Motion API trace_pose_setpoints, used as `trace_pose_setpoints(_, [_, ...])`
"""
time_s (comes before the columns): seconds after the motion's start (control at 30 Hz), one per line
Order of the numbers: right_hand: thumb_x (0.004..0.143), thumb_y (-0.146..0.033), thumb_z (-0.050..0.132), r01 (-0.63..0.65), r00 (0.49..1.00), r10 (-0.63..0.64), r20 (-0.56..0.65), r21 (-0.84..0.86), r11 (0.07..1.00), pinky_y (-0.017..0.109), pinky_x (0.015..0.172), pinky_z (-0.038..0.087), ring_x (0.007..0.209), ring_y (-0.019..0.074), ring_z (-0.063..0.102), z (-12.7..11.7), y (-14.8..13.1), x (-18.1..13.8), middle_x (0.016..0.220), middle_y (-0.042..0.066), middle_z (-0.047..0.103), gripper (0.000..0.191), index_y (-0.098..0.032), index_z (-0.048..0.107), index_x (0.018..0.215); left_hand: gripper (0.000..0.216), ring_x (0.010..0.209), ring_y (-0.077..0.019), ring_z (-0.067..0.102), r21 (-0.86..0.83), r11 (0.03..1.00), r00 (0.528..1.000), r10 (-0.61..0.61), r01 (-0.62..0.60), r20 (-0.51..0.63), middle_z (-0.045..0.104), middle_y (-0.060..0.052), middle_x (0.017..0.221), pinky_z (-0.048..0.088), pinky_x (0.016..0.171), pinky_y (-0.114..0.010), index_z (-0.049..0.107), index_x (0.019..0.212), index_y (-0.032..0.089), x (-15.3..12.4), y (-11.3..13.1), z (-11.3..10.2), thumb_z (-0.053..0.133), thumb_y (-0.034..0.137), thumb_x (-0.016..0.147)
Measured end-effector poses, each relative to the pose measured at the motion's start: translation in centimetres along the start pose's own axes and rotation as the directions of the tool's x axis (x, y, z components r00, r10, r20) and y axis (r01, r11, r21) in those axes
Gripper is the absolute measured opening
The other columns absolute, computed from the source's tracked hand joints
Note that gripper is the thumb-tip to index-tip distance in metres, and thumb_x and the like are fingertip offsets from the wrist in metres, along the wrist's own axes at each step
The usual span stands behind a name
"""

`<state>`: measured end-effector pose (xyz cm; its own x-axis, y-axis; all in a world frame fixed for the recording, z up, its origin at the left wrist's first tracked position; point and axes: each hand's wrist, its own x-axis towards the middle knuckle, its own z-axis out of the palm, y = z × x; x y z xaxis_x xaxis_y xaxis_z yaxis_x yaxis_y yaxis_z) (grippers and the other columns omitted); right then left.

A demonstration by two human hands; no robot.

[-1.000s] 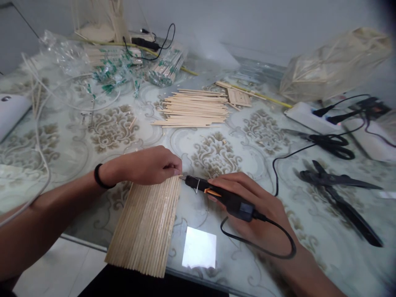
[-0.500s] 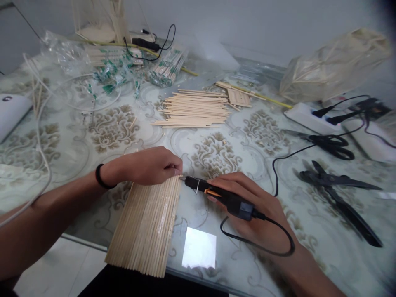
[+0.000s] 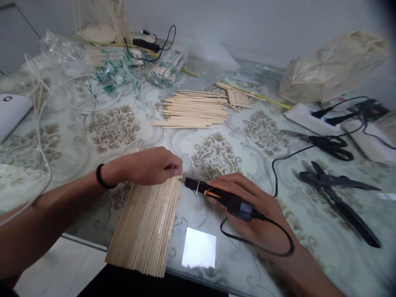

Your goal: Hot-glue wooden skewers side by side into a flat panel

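A flat panel of wooden sticks (image 3: 145, 231), laid side by side with a shiny glaze on its right part, rests at the table's front edge and juts past it. My left hand (image 3: 157, 165) is closed over its far end, thumb and finger pinched at the far right corner; the fingertips are partly hidden. In my right hand (image 3: 256, 202) is a black hot glue gun (image 3: 229, 200) with an orange trigger and a cord. Its nozzle points left at that same corner, touching or nearly touching the outermost stick, close to my left fingertips.
Loose sticks (image 3: 194, 108) lie in a pile beyond my hands, beside a small wooden piece (image 3: 239, 98). To the right are pliers-like cutters (image 3: 337, 194), scissors (image 3: 331, 144) and a power strip (image 3: 309, 117). Bagged sticks (image 3: 168, 66) lie at the back; a white cable (image 3: 39, 136) crosses my left arm.
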<state>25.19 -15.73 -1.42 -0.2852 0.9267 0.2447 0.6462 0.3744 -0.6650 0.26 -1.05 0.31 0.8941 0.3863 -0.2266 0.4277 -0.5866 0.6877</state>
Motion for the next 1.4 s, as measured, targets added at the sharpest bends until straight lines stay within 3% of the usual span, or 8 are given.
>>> trace_pose_setpoints(0.67, [0.091, -0.016, 0.062, 0.021, 0.997, -0.022, 0.070, 0.005, 1.000, 0.035, 0.073, 0.062, 0.092, 0.0232, 0.074, -0.26, -0.32, 0.05, 0.114, 0.007, 0.070, 0.035, -0.027, 0.068, 0.124, 0.024, 0.066, -0.0098, 0.049, -0.004, 1.000, 1.000, -0.013, 0.013, 0.006, 0.061, 0.002, 0.071, 0.034, 0.066, -0.025, 0.061, 0.077, 0.016, -0.14, 0.15, -0.04, 0.045, 0.018, 0.094])
trace_pose_setpoints(1.0, [0.092, -0.017, 0.062, -0.028, 0.998, 0.026, -0.053, -0.043, 0.999, 0.038, 0.077, 0.063, 0.091, 0.0248, 0.073, 0.07, -0.34, 0.23, 0.110, 0.006, 0.071, 0.032, -0.030, 0.068, 0.121, 0.026, 0.065, -0.0098, 0.049, -0.004, 1.000, 1.000, 0.011, -0.011, 0.002, 0.059, 0.002, 0.069, 0.035, 0.065, -0.024, 0.060, 0.076, 0.016, -0.11, 0.28, -0.17, 0.044, 0.020, 0.095])
trace_pose_setpoints(1.4, [0.094, -0.018, 0.061, -0.010, 1.000, 0.010, -0.005, -0.041, 0.999, 0.036, 0.072, 0.062, 0.089, 0.0236, 0.074, 0.14, -0.62, 0.23, 0.110, 0.006, 0.070, 0.034, -0.032, 0.067, 0.125, 0.025, 0.071, -0.0115, 0.058, -0.045, 0.999, 1.000, -0.006, 0.005, -0.014, 0.069, 0.000, 0.076, 0.040, 0.071, -0.024, 0.067, 0.082, 0.016, -0.14, 0.24, -0.07, 0.046, 0.015, 0.095])
